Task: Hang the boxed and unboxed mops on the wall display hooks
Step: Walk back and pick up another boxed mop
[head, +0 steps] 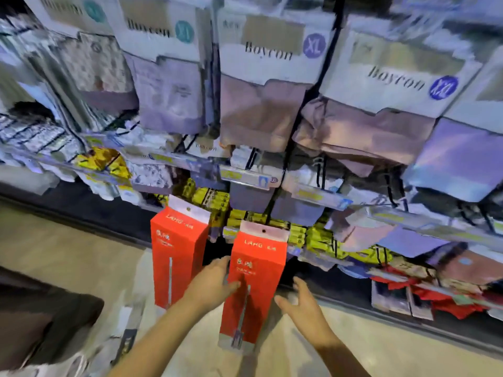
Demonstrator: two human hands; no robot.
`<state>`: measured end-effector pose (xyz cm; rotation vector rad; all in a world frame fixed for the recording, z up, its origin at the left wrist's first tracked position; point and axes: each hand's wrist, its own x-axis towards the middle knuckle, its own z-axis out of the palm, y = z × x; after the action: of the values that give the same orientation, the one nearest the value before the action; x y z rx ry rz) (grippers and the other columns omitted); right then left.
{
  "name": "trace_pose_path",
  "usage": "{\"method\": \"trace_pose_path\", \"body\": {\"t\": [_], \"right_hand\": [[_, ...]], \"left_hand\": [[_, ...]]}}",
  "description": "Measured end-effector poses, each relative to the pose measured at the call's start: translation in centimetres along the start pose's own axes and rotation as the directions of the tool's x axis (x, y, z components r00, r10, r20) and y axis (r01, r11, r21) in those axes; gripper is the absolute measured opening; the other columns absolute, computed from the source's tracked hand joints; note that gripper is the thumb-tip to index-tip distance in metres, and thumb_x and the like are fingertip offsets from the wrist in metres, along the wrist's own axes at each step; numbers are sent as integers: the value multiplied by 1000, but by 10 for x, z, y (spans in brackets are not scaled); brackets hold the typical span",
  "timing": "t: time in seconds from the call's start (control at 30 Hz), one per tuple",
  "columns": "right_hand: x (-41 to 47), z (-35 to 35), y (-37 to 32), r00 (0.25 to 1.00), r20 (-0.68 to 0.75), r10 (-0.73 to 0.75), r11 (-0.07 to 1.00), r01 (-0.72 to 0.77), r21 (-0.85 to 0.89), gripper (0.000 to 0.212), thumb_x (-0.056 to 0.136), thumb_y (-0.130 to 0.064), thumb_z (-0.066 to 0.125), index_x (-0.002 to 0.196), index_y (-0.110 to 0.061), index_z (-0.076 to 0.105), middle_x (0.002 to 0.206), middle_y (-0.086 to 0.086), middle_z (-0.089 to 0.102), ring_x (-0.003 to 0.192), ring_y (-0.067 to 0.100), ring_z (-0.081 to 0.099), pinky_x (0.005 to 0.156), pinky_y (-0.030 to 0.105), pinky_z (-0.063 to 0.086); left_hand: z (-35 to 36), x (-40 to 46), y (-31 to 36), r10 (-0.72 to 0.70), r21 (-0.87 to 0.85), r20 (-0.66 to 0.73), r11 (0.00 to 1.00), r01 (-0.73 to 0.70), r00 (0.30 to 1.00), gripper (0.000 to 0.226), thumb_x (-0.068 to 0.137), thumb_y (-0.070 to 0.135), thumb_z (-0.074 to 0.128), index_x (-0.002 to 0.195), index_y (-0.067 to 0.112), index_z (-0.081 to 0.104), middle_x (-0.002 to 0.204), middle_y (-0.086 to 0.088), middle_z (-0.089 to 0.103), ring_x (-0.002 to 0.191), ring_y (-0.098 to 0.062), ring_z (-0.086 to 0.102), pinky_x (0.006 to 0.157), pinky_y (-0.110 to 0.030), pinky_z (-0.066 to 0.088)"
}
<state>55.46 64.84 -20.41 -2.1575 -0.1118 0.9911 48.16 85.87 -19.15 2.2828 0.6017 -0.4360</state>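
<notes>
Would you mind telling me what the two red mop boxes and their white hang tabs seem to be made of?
Both red mop boxes, the left one and the right one, look like printed cardboard: flat panels, sharp folded edges, a matte to slightly satin face. The white hang tab looks like thin card or plastic with a punched hole; the blur leaves that open.
</notes>
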Motion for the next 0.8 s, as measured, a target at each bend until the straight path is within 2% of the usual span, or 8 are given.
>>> {"method": "trace_pose_path", "body": {"t": [0.17, 0.27, 0.4, 0.47, 0.57, 0.63, 0.7, 0.8], "right_hand": [[54, 22, 3, 998, 4, -69, 986, 68, 154, 62, 83, -7, 71, 132, -25, 36, 132, -1, 47, 114, 6, 49, 95, 22, 38], [78, 24, 6, 989, -54, -135, 967, 143, 210, 66, 79, 3, 72, 132, -20, 40, 126, 9, 57, 114, 17, 58, 99, 39, 47], [101, 22, 9, 976, -54, -212, 938, 219, 269, 72, 77, 7, 73, 131, -26, 39, 122, 9, 62, 112, 17, 61, 95, 37, 51], [106, 22, 11, 972, -61, -226, 929, 234, 286, 71, 75, 7, 74, 123, -33, 40, 120, 7, 62, 111, 15, 62, 93, 35, 52], [108, 25, 13, 977, -106, -183, 929, 207, 308, 71, 71, 6, 78, 116, -36, 43, 120, 8, 61, 110, 17, 62, 95, 42, 51], [109, 28, 15, 981, -129, -147, 952, 176, 249, 81, 66, -1, 84, 125, -32, 38, 121, 10, 52, 114, 18, 54, 101, 45, 45], [110, 30, 21, 983, -128, -129, 981, 146, 131, 94, 60, -10, 88, 134, -28, 32, 116, 5, 41, 111, 14, 44, 105, 41, 40], [109, 32, 31, 986, -87, -142, 986, 148, 73, 92, 57, -15, 90, 130, -32, 37, 106, -4, 34, 110, 14, 42, 106, 41, 39]], "left_hand": [[21, 58, -8, 28, -176, -38, 984, -34, 999, 57, 81, 17, 69, 133, 15, 46, 129, -7, 57, 120, -24, 52, 99, -36, 43], [30, 85, -16, -10, -281, -62, 960, -8, 998, 49, 78, 10, 74, 121, 6, 50, 122, -12, 60, 108, -20, 58, 92, -27, 45], [39, 103, -26, -57, -421, -28, 906, 40, 998, 57, 75, 6, 77, 124, 6, 48, 120, -10, 63, 109, -22, 60, 92, -30, 47], [44, 104, -31, -40, -431, -31, 902, 23, 999, 60, 74, 7, 77, 126, 12, 47, 117, -4, 64, 109, -19, 61, 85, -21, 48], [48, 101, -37, -23, -429, -89, 903, -18, 996, 63, 71, 7, 80, 124, 18, 47, 99, 19, 58, 97, -3, 61, 68, 2, 38], [49, 98, -41, -15, -390, -127, 920, -36, 992, 74, 66, 11, 84, 130, 14, 46, 91, 28, 43, 93, 3, 53, 67, -2, 37], [51, 95, -47, 18, -326, -105, 944, -52, 994, 82, 62, 21, 87, 130, 29, 41, 92, 24, 41, 103, -13, 48, 68, -12, 34], [53, 91, -57, 56, -293, -33, 954, -63, 998, 86, 59, 30, 89, 122, 47, 33, 97, 18, 43, 104, -13, 42, 71, -9, 29]]}}
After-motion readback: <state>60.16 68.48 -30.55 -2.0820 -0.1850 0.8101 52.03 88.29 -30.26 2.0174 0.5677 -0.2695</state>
